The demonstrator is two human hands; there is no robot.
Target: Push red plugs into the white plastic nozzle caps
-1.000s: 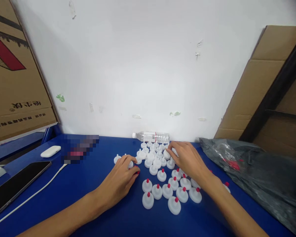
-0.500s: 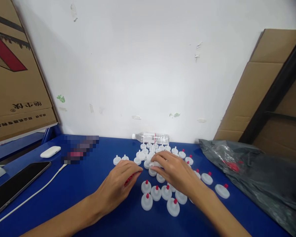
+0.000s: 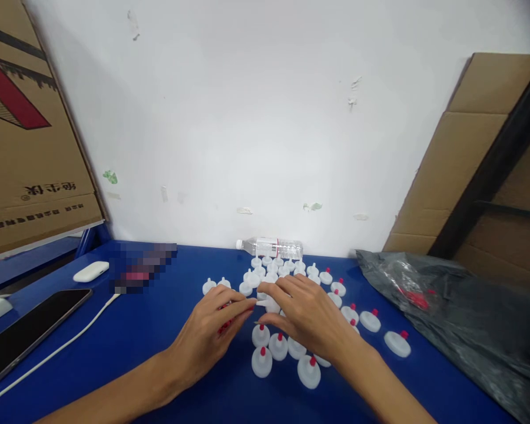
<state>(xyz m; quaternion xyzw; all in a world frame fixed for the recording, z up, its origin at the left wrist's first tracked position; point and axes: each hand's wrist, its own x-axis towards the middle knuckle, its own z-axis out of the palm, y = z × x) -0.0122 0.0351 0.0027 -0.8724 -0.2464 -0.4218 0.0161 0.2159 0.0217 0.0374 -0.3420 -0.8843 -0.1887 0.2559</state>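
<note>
Background: white painted wall (image 3: 247, 118) with torn tape scraps; glossy blue bench (image 3: 150, 309) below.
Far left: printed brown cardboard box (image 3: 26, 147); nearer in, a black flat phone (image 3: 35, 330), a white rounded plastic case (image 3: 90, 271) and a white cable (image 3: 62, 350), all apart from the work.
Uncapped pair: two white plastic discs with bare nozzles (image 3: 209, 286), nozzles up, just beyond the left hand.
Left hand (image 3: 209, 324): grip pinched at thumb and forefinger, apparently on a small red cap; more small red plastic caps (image 3: 224, 321) show in the curl of the fingers. Advice: hold the spares loosely, feed one at a time.
Meeting point: bare nozzle of the held white plastic disc (image 3: 272, 305) lies sideways, pointing left at the left fingertips. Step, as judged: seating a cap. Line both up on one axis before pushing; a tilted cap could slip or jam. Whether it is on cannot be told.
Right hand (image 3: 307, 312): grip closed round that disc, thumb below, fingers above; contact partly hidden. Advice: brace the rim squarely against the push.
Behind: clear plastic bottle with white cap (image 3: 271, 246) on its side by the wall; uncapped white discs (image 3: 251, 277) clustered before it.
Capped white discs (image 3: 262, 365): red tips up, in front of and right of the right hand; set finished pieces apart from bare ones.
Far right: dark grey plastic bag (image 3: 481, 306), clear bag of red pieces (image 3: 415, 294) on it; brown cardboard sheet (image 3: 459, 153) behind.
</note>
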